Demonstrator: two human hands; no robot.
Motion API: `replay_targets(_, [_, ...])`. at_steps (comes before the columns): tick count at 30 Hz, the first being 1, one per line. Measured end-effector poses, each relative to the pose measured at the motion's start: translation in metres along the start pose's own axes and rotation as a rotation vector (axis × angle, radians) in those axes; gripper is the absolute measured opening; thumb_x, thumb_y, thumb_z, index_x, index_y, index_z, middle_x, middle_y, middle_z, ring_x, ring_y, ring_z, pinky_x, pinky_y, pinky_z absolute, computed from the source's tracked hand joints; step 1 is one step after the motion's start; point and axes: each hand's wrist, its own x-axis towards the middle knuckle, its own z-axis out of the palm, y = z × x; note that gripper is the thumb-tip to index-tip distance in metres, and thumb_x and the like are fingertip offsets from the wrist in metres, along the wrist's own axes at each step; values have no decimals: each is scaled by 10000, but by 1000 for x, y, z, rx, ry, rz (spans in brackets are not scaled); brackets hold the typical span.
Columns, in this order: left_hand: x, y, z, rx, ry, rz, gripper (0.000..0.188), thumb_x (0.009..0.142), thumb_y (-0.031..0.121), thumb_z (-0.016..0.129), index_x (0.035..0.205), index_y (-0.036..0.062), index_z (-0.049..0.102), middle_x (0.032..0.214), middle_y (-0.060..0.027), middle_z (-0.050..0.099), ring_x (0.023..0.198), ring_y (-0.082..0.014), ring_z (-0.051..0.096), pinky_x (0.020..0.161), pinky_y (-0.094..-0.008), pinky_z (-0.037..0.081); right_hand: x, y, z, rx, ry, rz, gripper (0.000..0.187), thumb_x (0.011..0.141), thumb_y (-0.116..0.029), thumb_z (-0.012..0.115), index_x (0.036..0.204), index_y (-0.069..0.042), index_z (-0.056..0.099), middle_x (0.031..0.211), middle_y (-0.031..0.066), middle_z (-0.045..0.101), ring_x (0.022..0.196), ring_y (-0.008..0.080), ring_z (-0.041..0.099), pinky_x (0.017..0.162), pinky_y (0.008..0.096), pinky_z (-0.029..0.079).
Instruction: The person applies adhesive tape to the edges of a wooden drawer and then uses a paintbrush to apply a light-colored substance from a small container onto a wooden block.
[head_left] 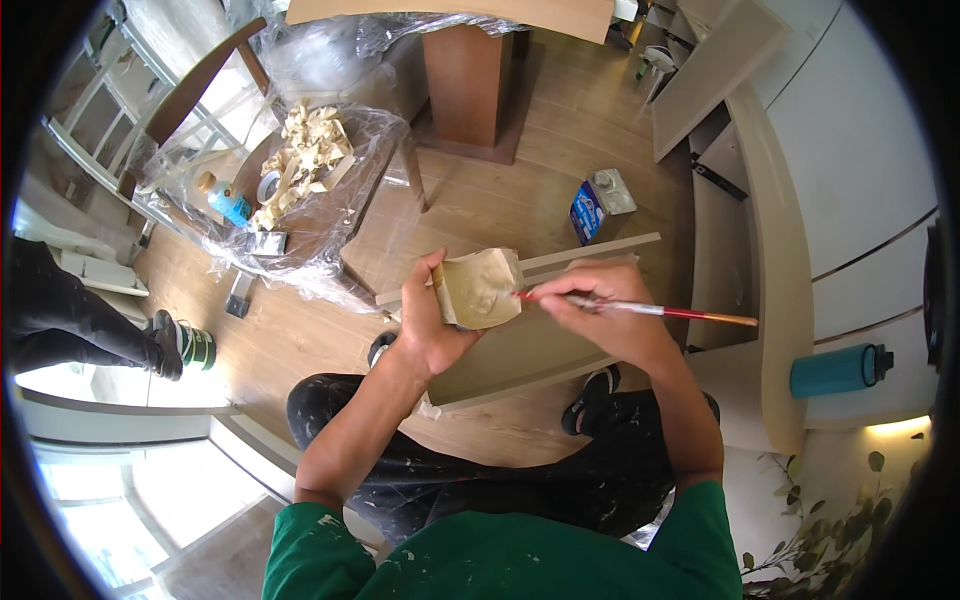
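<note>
My left hand (432,318) is closed around a small cut-down carton (480,268), holding it tilted with its open side up. A pale cream, paint-like substance coats its inside. My right hand (600,298) pinches a thin paintbrush (690,314) with a red, white and brown handle. The brush's front end reaches the carton's right side; its bristles are too small to make out. Below both hands lies a beige drawer-like panel (520,362) with raised edges, near my knees.
A plastic-covered chair (365,190) at the left bears crumpled masking paper (318,140), a tape roll (269,187) and a blue bottle (231,204). A blue-and-white box (590,214) stands ahead. Cabinets and a teal flask (836,370) are at the right. Another person's legs (85,310) stand beside a green can (198,347).
</note>
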Motion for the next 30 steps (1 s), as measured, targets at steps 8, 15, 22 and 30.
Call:
replay_targets(8, [1, -7, -5, 10, -5, -36, 658, 997, 536, 454, 1388, 19, 566, 1344, -174, 636, 1227, -340, 619, 1073, -507, 468, 2, 5, 2, -133, -85, -69, 117, 891, -37, 779, 1005, -18, 793, 810, 43, 707, 717, 86, 620, 640, 268, 493])
replay_targets(15, [-1, -6, -2, 63, 11, -76, 652, 997, 544, 456, 1385, 34, 576, 1351, -153, 631, 1256, -318, 595, 1098, -484, 445, 6, 7, -7, -56, -97, -44, 142, 915, -50, 761, 1049, -21, 798, 844, 48, 732, 744, 87, 637, 662, 257, 493])
replay_targets(22, [-1, -6, -2, 46, -15, -82, 651, 995, 541, 461, 1378, 27, 577, 1352, -155, 631, 1250, -313, 601, 1097, -478, 447, 5, 13, -4, -6, -61, -33, 138, 925, -70, 760, 1045, -11, 794, 822, 41, 714, 719, 84, 603, 640, 249, 462])
replay_targets(30, [-3, -1, 2, 38, -21, -59, 649, 999, 527, 447, 1381, 18, 574, 1342, -163, 639, 1235, -322, 615, 1096, -482, 455, 0, 7, -4, -21, -37, -6, 110, 912, -42, 756, 1011, -14, 794, 808, 48, 710, 696, 76, 595, 621, 247, 460])
